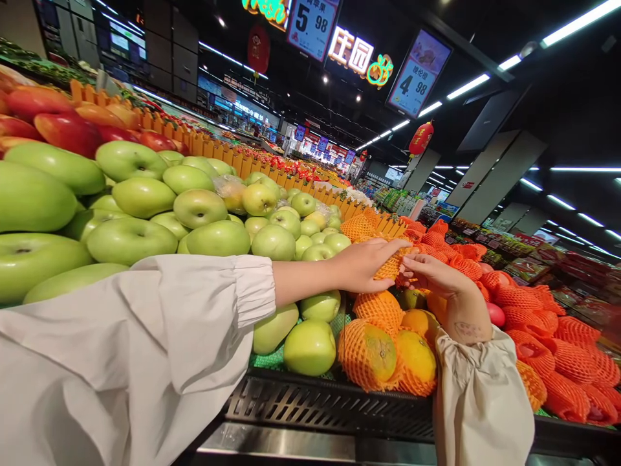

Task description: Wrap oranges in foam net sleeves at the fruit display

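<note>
My left hand (366,262) curls over an orange in an orange foam net (391,266), its thumb along the near side. From the right, my right hand (434,272) bends in toward the same fruit, thumb and fingertips pinched together at the net's edge. The pinched part is mostly hidden by the fingers. Below my hands sit several more oranges (381,353), some wrapped in foam netting and some with bare skin showing. Green apples (310,347) lie beside and under my left forearm.
Red foam-netted fruit (538,310) is heaped on the right. Red apples (68,126) stand at the far left. A yellow picket divider (233,155) runs behind the apples. A black slotted ledge (291,401) edges the display. Price signs (418,72) hang above.
</note>
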A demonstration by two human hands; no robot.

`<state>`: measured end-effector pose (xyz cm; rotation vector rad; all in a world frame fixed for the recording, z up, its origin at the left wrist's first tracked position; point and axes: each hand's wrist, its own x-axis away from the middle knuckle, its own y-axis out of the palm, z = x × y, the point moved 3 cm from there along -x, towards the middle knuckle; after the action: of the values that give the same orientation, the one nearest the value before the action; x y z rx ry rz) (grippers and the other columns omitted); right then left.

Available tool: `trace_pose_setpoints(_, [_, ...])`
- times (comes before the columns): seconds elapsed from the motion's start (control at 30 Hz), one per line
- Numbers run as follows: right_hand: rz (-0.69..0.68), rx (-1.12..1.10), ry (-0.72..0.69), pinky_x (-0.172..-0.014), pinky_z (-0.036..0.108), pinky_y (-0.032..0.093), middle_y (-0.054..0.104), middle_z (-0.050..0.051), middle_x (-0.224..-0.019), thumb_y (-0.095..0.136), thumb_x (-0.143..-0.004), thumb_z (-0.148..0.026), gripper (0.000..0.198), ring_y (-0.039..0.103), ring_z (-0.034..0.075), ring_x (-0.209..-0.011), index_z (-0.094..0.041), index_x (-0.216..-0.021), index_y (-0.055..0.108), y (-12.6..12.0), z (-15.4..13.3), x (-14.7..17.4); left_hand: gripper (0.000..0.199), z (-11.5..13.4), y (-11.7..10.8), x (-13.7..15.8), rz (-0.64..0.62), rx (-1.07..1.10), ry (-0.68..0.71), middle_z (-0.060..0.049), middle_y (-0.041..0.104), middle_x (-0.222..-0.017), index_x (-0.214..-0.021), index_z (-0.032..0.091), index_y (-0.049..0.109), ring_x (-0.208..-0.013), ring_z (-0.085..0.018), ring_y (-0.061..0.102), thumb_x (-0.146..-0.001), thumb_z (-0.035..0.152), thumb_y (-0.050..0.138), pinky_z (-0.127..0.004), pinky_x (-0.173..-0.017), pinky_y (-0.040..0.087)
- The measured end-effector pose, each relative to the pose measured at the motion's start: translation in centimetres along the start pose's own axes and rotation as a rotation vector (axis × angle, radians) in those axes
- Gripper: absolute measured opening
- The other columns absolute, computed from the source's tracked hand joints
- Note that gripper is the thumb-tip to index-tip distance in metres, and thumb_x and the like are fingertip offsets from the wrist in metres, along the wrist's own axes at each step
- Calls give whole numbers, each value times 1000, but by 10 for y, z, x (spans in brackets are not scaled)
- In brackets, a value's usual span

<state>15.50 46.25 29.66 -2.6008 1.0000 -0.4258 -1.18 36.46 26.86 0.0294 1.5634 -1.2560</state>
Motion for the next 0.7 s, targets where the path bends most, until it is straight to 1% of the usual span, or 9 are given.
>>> trace_pose_setpoints(0.1, [-31,63,13,-58,25,42,54,-2,-64,90,-58,-61,59,51,9,-59,-15,-68,55,0,1,-2,71,0,0,0,-19,-10,35,-18,52,-144,-149,13,32,-131,-31,51,-87,30,61,-46,-106,47])
trace_pose_setpoints(0.27, [-83,65,-89,-55,24,36,55,-3,-62,91,-60,-55,54,48,8,-54,-15,-70,57,-3,1,-3,76,1,-1,1,-58,-28,96,-15,52,-144,-149,17,31,-131,-30,49,-82,23,66,-44,-108,45])
trace_pose_setpoints(0.37, [-166,156,-127,-55,25,35,54,-2,-59,85,-69,-57,51,46,8,-53,-15,-66,57,-3,-1,2,80,1,-1,1,-67,-20,116,-15,50,-146,-151,18,26,-134,-30,47,-82,20,66,-44,-110,43])
trace_pose_setpoints(0.43, [-242,277,-100,-56,25,34,56,-1,-58,82,-73,-57,49,45,8,-54,-15,-66,58,-3,0,6,85,1,0,2,-63,-3,140,-17,46,-149,-153,17,22,-136,-30,44,-81,18,66,-44,-113,40])
trace_pose_setpoints(0.53, [-298,413,19,-57,26,35,56,-1,-57,84,-71,-56,50,46,9,-54,-15,-64,57,0,6,6,90,0,2,2,-52,19,147,-20,42,-150,-155,13,17,-139,-31,41,-80,17,67,-45,-114,39])
trace_pose_setpoints(0.57, [-297,424,52,-56,26,35,56,-2,-57,84,-69,-56,50,46,9,-54,-15,-63,57,2,7,5,91,0,3,2,-47,22,138,-21,42,-150,-155,12,17,-139,-32,40,-79,17,67,-46,-114,39])
trace_pose_setpoints(0.63, [-274,385,66,-55,25,36,57,-2,-59,87,-66,-53,48,48,9,-55,-15,-67,58,6,7,3,94,-2,4,1,-35,27,106,-23,40,-150,-155,9,17,-141,-34,38,-77,19,69,-48,-113,40])
trace_pose_setpoints(0.7, [-247,294,32,-61,25,43,64,0,-71,91,-62,-44,44,56,11,-64,-15,-79,62,9,4,3,99,-4,5,1,-25,40,67,-24,39,-150,-155,9,16,-141,-36,37,-74,22,72,-51,-113,40])
